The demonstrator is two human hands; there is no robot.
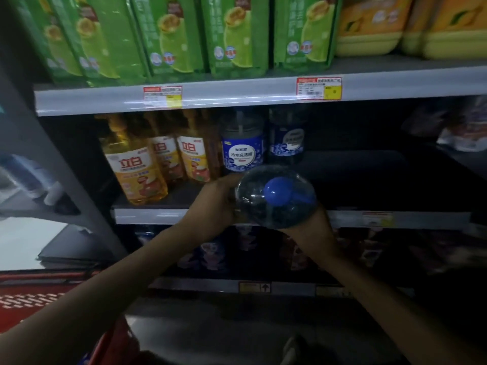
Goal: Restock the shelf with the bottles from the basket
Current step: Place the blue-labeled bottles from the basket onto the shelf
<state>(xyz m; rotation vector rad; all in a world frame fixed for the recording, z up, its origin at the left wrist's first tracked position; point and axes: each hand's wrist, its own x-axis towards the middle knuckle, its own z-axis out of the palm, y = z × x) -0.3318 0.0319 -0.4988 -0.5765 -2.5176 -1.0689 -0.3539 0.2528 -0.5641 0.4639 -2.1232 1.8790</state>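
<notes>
Left forearm (pixel 79 306) and right forearm (pixel 395 306) enter from the bottom of the view and meet at the bottle (pixel 274 204). The red basket (pixel 29 299) sits low at the left, beside the shelving unit.

**Position of the bottle.** The bottle is held in the air, level with the front edge of the middle shelf (pixel 158 216). It is just in front of the nearer blue-labelled bottle (pixel 242 148). Its blue cap (pixel 280 192) is turned toward the camera, so the body is tilted well off upright. It does not rest on the shelf.

**State of the hands.**
- The left hand (pixel 218 198) grips the left side of the body, fingers curled round it.
- The right hand (pixel 308 227) cups the lower right side. Its fingers are mostly hidden behind the bottle, but it appears to grip as well.

**Handling assessment.**
- The body is clear, smooth plastic and appears to be filled. Expect it to be fairly heavy and somewhat slippery.
- The walls will probably give under a hard squeeze.
- Take hold at mid-body with one hand and support the base with the other. Do not carry by the cap.

**Placement.** A dark unfilled stretch of the middle shelf lies to the right of the second blue-labelled bottle (pixel 287 138). Yellow bottles (pixel 134 169) occupy the left end. Bring the bottle upright before setting it down.
</notes>
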